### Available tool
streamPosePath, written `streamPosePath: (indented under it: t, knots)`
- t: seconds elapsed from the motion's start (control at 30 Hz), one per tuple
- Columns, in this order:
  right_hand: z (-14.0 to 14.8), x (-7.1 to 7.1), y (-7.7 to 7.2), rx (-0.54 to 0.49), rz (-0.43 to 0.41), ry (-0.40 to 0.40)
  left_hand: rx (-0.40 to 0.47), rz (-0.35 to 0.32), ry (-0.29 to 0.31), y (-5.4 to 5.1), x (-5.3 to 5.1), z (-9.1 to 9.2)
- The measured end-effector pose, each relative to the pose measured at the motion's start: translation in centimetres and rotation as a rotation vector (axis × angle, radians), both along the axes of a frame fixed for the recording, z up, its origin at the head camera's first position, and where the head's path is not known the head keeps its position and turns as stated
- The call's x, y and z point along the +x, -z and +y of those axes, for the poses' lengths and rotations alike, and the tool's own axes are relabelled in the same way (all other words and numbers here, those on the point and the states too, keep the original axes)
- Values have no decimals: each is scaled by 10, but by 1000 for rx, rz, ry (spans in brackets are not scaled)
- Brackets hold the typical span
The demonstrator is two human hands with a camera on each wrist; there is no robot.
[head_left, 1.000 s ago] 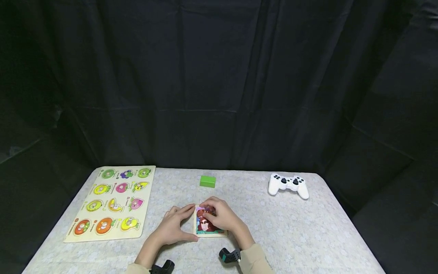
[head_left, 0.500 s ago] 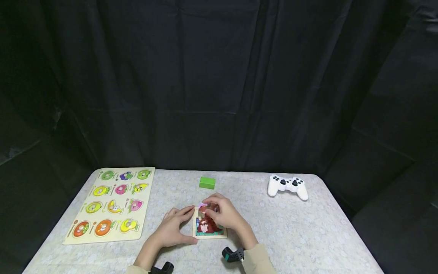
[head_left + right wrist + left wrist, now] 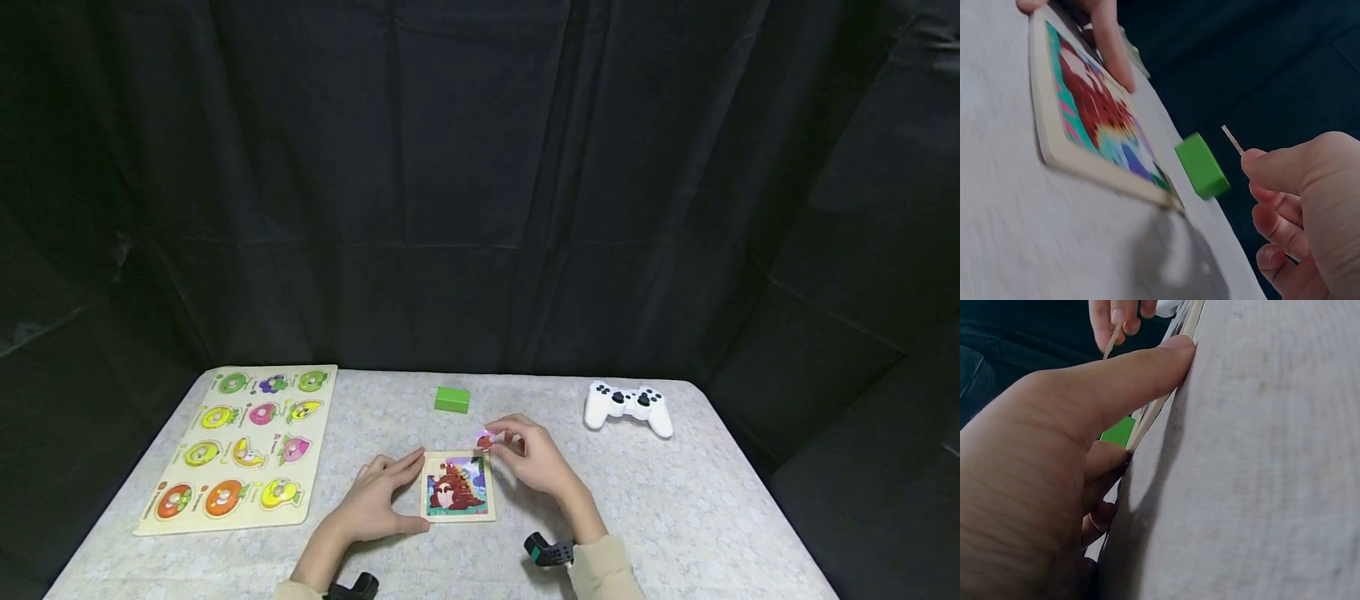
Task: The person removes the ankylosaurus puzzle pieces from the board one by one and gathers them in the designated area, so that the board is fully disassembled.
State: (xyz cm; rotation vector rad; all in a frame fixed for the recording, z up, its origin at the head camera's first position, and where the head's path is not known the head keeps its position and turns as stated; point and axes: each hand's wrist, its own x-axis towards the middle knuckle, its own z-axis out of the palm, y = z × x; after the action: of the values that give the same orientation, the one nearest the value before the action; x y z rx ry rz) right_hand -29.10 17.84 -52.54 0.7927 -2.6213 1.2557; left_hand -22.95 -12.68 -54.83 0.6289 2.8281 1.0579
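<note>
Now right fingers (image 3: pixel 1272 171) tight on a puzzle piece (image 3: pixel 484 442), left fingers (image 3: pixel 405 466) apart against the puzzle frame (image 3: pixel 460 518).

The tabletop (image 3: pixel 675 500) is bright with soft shadows, the curtain (image 3: pixel 450 167) dim, the right wrist view blurred.

Puzzle frame (image 3: pixel 492 492): plain pale wood
Puzzle picture (image 3: pixel 454 493): red-brown creature, pale pink belly, orange-yellow back, teal ground with pink marks, purple and blue behind
Puzzle piece (image 3: pixel 485 442): pink-purple and red-brown face, pale edge
Block (image 3: pixel 452 400): solid bright green
Fruit board (image 3: pixel 251 515): cream, 12 fruit shapes in greens, purple, yellows, pinks, red and orange
Game controller (image 3: pixel 628 406): white, black sticks and buttons
Bench (image 3: pixel 555 475): off-white, faint bluish floral print
Curtain (image 3: pixel 450 183): plain black
Sleeve (image 3: pixel 606 571): plain beige
</note>
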Motion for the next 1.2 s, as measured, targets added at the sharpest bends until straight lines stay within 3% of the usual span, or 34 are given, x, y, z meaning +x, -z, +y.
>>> streamPosePath:
  t: [0.3, 0.6, 0.97, 1.2]
  knots:
    - [25, 0, 8, 35, -14, 44, 14, 12, 0, 2, -2, 0]
    - [27, 3, 20, 54, -83, 65, 19, 0, -7, 1, -1, 0]
    - [26, 3, 31, 73, -5, 74, 13, -4, -10, -5, 0, 2]
    - [26, 4, 32, 90, 2, 80, 13, -7, -5, -4, 0, 1]
